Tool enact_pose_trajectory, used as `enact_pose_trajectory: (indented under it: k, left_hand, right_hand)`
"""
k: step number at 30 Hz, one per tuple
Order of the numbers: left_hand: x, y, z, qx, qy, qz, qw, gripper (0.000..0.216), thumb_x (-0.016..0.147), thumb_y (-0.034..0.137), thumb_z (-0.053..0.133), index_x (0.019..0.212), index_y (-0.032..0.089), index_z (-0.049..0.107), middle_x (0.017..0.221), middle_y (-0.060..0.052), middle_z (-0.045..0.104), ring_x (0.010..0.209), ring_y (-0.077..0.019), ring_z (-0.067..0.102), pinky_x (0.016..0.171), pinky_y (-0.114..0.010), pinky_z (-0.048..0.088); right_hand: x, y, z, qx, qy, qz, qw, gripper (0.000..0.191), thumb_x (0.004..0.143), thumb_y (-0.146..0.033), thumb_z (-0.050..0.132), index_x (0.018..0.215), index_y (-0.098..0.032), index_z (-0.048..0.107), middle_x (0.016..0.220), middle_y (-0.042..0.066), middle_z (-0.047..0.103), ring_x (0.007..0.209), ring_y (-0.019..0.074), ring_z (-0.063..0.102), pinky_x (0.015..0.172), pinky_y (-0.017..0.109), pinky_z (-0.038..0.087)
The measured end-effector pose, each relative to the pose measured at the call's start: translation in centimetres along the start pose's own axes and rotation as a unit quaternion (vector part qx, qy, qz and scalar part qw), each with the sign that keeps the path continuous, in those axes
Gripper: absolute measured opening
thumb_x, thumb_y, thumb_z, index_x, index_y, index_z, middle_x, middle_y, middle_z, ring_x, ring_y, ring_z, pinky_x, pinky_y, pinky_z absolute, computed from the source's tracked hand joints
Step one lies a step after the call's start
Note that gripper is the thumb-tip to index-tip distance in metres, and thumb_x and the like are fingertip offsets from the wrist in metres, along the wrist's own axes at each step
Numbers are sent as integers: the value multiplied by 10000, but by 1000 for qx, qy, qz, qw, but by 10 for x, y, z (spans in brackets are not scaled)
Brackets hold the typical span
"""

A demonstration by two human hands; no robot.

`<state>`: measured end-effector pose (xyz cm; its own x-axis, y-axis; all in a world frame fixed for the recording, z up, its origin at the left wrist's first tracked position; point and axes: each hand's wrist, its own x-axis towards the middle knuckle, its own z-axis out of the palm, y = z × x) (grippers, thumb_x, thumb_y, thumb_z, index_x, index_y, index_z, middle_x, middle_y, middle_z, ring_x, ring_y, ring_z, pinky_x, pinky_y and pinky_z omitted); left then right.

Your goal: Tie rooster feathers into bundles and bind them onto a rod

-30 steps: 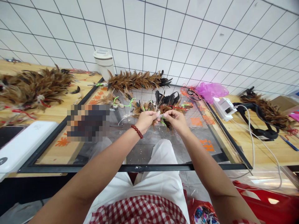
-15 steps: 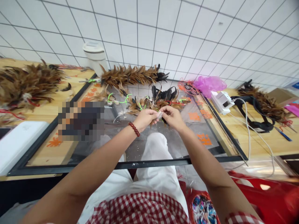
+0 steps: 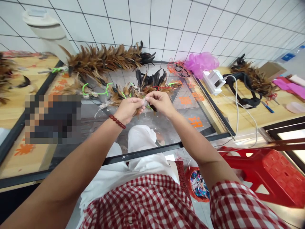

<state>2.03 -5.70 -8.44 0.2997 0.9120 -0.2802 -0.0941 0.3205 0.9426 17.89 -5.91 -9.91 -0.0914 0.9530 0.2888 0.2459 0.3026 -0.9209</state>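
Over the glass-topped table [image 3: 100, 127], both my hands come together at the fingertips. My left hand [image 3: 128, 109], with a red bead bracelet [image 3: 117, 121] at its wrist, is closed in a pinch on a small feather [image 3: 144, 100] with pale fluff. My right hand [image 3: 160, 102] pinches the same feather from the other side; the fingers hide most of it. Just beyond them lie loose brown feathers [image 3: 117, 94], black feathers [image 3: 152, 79] and bright green ties [image 3: 108, 89]. Farther back stretches a thick brown feather garland [image 3: 105, 58] with a black end.
A white bin-like container [image 3: 49, 31] leans in view at the back left. To the right are a pink plastic bag [image 3: 201, 63], a white plug adapter [image 3: 213, 81] with a cable, a black strap headset [image 3: 245, 90] and a blue pen [image 3: 267, 107]. A red stool [image 3: 281, 178] stands below.
My view has swung to the right, so the table and both hands sit farther left and higher. The hands stay together, pinching the feather.
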Motion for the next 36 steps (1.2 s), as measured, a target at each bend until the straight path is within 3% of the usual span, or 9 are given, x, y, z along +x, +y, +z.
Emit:
enact_pose_trajectory:
  k: [10,20,25,28,31,34,36]
  left_hand:
    - [-1,-2,4,29,-7,19,999,112,710,109,676,617,87,618,524,-22,579,411,-62,495,405,-165,389]
    - [-1,-1,-4,10,-95,-2,995,134,679,153,737,613,80,645,524,-45,583,428,-78,516,410,-172,401]
    - [-7,-1,5,-67,-93,9,993,143,706,203,732,678,91,649,616,-55,620,487,-92,560,450,-190,450]
    - [-8,5,4,-79,-48,32,995,132,719,185,710,665,90,638,522,-1,532,383,-42,430,353,-148,315]
    - [-5,21,-9,-133,40,113,984,102,740,152,674,665,103,627,504,25,494,371,-24,380,349,-132,269]
    - [2,38,-29,-192,140,215,947,129,760,163,658,651,126,600,505,37,485,384,-25,382,365,-132,274]
    - [6,44,-41,-213,206,255,920,144,776,182,645,651,138,590,494,46,472,377,-29,376,359,-142,262]
  right_hand:
    - [3,6,2,7,13,9,1000,145,733,-301,667,744,-157,673,685,-18,655,644,103,565,664,240,468]
    - [-1,0,-4,93,-100,-15,991,334,705,-487,708,810,-174,659,715,-13,628,651,107,550,648,247,469]
    - [-4,-1,2,9,-1,-33,999,293,826,-475,590,791,-184,611,720,-8,594,686,118,548,679,257,464]
    - [-2,-2,-3,-79,33,-77,993,274,867,-441,545,813,-185,629,791,17,616,762,142,567,746,287,463]
    - [-1,-2,-15,-207,53,-137,967,290,871,-438,548,986,-194,655,993,65,632,942,188,569,863,336,435]
    - [-3,0,-25,-354,-19,-148,923,455,793,-484,647,1172,-232,622,1212,91,578,1132,250,493,953,392,375]
    - [-4,2,-28,-431,-55,-108,894,379,799,-452,646,1111,-238,660,1192,90,596,1129,274,485,943,417,357]
